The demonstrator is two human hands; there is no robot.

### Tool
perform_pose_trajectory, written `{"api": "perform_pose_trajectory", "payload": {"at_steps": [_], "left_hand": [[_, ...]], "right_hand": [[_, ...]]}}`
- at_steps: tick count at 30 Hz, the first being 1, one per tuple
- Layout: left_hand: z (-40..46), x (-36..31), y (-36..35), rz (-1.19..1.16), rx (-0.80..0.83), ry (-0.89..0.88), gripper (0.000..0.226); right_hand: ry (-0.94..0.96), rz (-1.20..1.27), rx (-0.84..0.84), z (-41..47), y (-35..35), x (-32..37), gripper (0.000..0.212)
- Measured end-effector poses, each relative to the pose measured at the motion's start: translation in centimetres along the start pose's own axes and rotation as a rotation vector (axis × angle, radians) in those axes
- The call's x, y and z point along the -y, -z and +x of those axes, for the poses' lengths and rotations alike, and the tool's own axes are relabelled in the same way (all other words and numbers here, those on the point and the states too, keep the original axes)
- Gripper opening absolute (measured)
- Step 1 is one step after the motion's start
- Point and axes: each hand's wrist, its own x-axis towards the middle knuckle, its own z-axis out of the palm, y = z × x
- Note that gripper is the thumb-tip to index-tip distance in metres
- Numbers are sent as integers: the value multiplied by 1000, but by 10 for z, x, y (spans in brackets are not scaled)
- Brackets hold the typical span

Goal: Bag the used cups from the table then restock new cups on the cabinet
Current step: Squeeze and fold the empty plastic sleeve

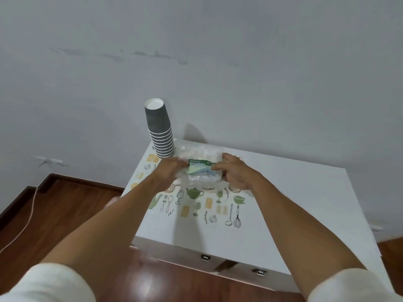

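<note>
Two hands meet over a clear plastic packet (199, 168) near the back of the cabinet (294, 203). The left hand (168, 173) has its fingers curled onto the packet's left end, and the right hand (234, 173) pinches the right end beside a green label — both closed on it, though the fingertips themselves are partly hidden by the film. What the packet holds I cannot tell; pale green and blue shows through.

One stack of grey cups (160, 129) stands upside down at the cabinet's back left corner, touching or nearly touching the packet, close to the left hand. It looks like the new stock, already set down.

Risk, as I judge it: the stack is tall, narrow and leans toward the wall — a tug on the packet or a nudge from the left wrist could tip it off the corner onto the floor (65, 214). Crinkly film may also slip if pulled hard.

Little else crowds the top, which carries a printed kitchenware mat (196, 205). A white cable (26, 221) trails across the floor to the left, well clear of the hands.
</note>
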Motion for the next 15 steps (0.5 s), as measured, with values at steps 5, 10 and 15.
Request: {"api": "perform_pose_trajectory", "payload": {"at_steps": [5,10,15], "left_hand": [[-7,6,67,4,241,136,35],[-13,8,143,69,164,-54,19],[-23,11,256,97,60,-157,13]], "right_hand": [[60,-127,-57,4,-49,-1,16],[153,-113,-203,12,-141,-5,21],[234,-111,-314,35,-264,-20,26]]}}
